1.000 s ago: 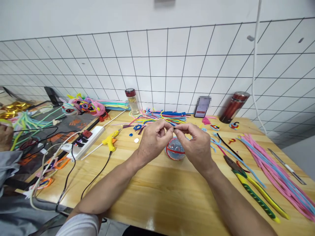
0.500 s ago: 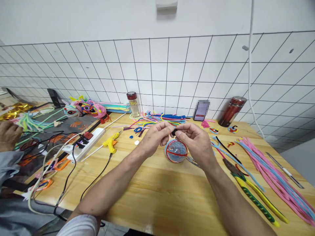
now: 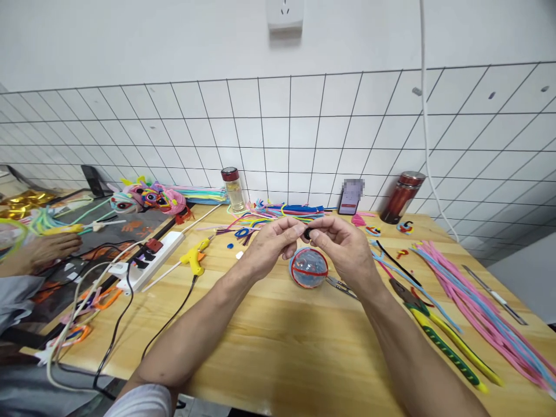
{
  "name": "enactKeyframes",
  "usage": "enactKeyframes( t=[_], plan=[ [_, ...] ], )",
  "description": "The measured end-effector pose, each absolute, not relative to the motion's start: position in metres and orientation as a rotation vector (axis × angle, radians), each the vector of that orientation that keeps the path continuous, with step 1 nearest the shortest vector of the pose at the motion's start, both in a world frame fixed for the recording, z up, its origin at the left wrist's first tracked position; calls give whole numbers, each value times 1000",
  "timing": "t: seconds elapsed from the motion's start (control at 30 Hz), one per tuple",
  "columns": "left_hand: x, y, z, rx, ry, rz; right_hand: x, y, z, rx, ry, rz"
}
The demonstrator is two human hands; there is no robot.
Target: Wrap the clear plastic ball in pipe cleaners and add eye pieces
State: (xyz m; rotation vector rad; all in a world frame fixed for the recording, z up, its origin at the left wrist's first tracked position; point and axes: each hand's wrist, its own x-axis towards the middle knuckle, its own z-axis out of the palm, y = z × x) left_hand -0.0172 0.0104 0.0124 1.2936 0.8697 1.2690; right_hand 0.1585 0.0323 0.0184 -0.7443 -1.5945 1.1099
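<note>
Between my fingertips is a small round black coil [image 3: 307, 233], which looks like wound pipe cleaner. My left hand [image 3: 278, 242] pinches its left side between thumb and forefinger. From the right, my right hand [image 3: 341, 246] pinches the same coil, fingers curled. Just below my hands, a clear ball with red bands and light blue edging [image 3: 308, 268] rests on the table, touched by neither hand. Small scissors [image 3: 342, 286] lie beside the ball, partly hidden by my right wrist.
A yellow glue gun [image 3: 194, 256] and white power strip [image 3: 152, 260] lie left. Pliers [image 3: 428, 324], pink and blue pipe cleaners [image 3: 469, 301] and tweezers [image 3: 495, 294] lie right. A glass bottle [image 3: 233, 190], phone [image 3: 351, 198] and red flask [image 3: 402, 198] stand behind. A co-worker's hand [image 3: 52, 249] is far left.
The view has shifted slightly right and up. My hands keep their pinch on the black coil. At the far left, the co-worker's hand has moved inward and now has something yellow by its fingers.
</note>
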Motion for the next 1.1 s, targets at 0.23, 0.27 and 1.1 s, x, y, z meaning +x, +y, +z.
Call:
enactKeyframes(
  t=[0.23,0.27,1.1],
  plan=[
    [-22,9,14,1379,936,1256,158,33,16,-747,-1652,1058],
    [-22,10,14,1381,923,1246,158,33,15,-752,-1658,1048],
    [-15,7,12,1514,765,1385,167,34,23,-603,-1421,1477]
  ],
)
